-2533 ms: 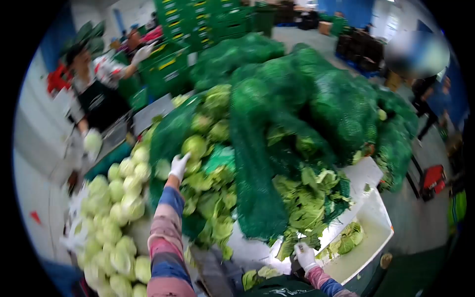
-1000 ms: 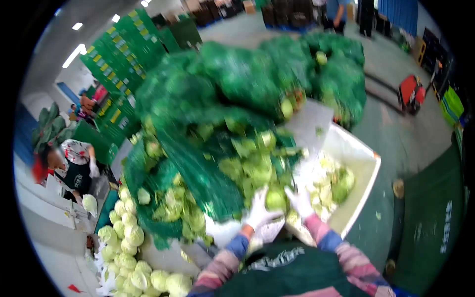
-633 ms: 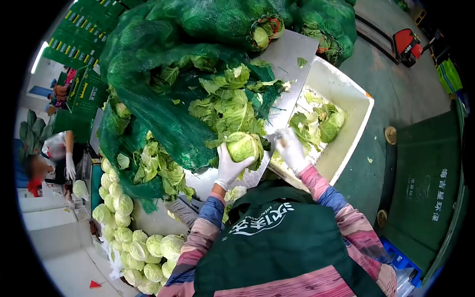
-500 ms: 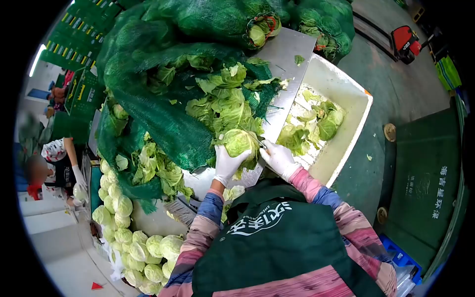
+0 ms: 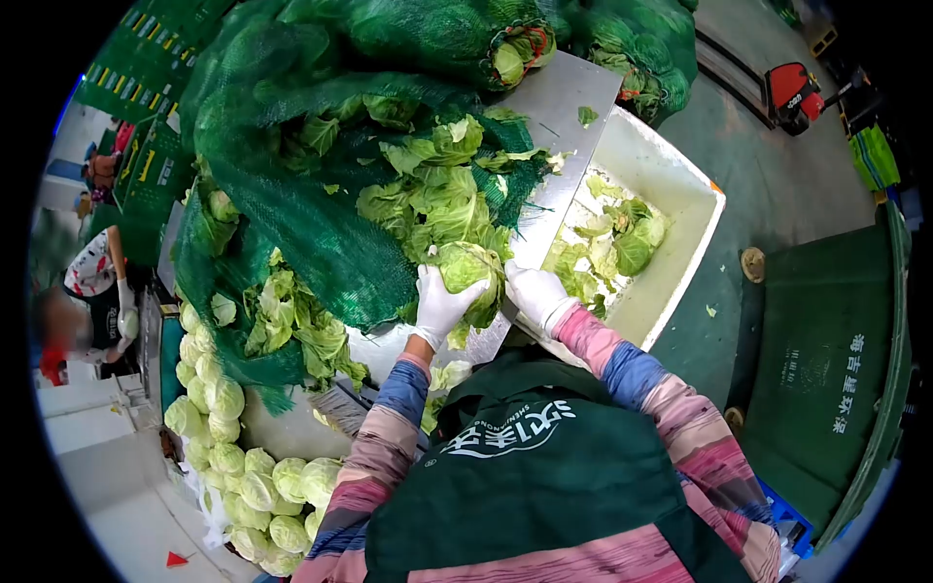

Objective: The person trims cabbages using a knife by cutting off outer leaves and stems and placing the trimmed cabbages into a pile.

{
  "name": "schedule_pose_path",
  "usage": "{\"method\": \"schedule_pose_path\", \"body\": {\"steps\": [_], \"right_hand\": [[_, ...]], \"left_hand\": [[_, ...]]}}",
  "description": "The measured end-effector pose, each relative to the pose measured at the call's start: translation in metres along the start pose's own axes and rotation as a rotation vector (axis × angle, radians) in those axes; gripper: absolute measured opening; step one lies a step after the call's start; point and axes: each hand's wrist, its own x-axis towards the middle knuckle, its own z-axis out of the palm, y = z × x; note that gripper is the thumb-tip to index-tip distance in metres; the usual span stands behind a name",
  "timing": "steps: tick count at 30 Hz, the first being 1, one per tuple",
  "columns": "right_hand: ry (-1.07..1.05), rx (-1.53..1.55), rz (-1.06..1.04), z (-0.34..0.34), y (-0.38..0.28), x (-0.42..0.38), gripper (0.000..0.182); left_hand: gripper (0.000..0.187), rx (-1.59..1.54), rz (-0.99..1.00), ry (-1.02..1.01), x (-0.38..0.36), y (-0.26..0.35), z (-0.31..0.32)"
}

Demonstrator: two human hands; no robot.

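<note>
In the head view, my left hand [image 5: 443,303], in a white glove, grips a trimmed green cabbage [image 5: 468,269] from its near left side. My gloved right hand [image 5: 537,294] is closed close to the cabbage's right side; a narrow dark metal blade of a knife [image 5: 509,310] shows below its fingers, the handle hidden in the fist. Loose outer cabbage leaves [image 5: 447,209] lie just beyond the cabbage on a green mesh sack [image 5: 321,248]. Under it all is a metal table [image 5: 559,126].
A white foam box [image 5: 671,253] with discarded leaves stands at the right. Peeled cabbages [image 5: 258,489] are piled at lower left. Full mesh sacks [image 5: 418,44] lie at the back. A green bin [image 5: 826,360] and red pallet jack [image 5: 792,97] are right; another person [image 5: 102,291] works left.
The knife's blade, seen earlier at the cabbage's right side, now shows lower, below my right fingers. The cabbage has tilted slightly in my left hand. The whole view has shifted a little.
</note>
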Motion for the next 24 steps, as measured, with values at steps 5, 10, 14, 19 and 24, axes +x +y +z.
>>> {"method": "schedule_pose_path", "body": {"steps": [5, 10, 14, 19, 24], "right_hand": [[-0.104, 0.052, 0.246, 0.036, 0.007, 0.033, 0.036], [-0.211, 0.079, 0.212, 0.029, -0.001, 0.022, 0.059], [-0.083, 0.236, 0.081, 0.029, -0.016, -0.005, 0.069], [0.165, 0.364, 0.051, 0.041, -0.008, -0.024, 0.062], [0.518, 0.177, 0.478, -0.007, 0.055, -0.035, 0.057]], "left_hand": [[0.112, -0.022, -0.027, 0.056, -0.024, 0.025, 0.004], [0.119, -0.305, -0.024, 0.126, -0.068, -0.016, 0.003], [0.115, -0.988, -0.718, -0.043, -0.081, 0.017, -0.032], [0.082, -1.188, -0.846, 0.012, -0.070, 0.000, -0.026], [0.073, -1.155, -0.556, 0.004, -0.058, 0.023, -0.013]]}}
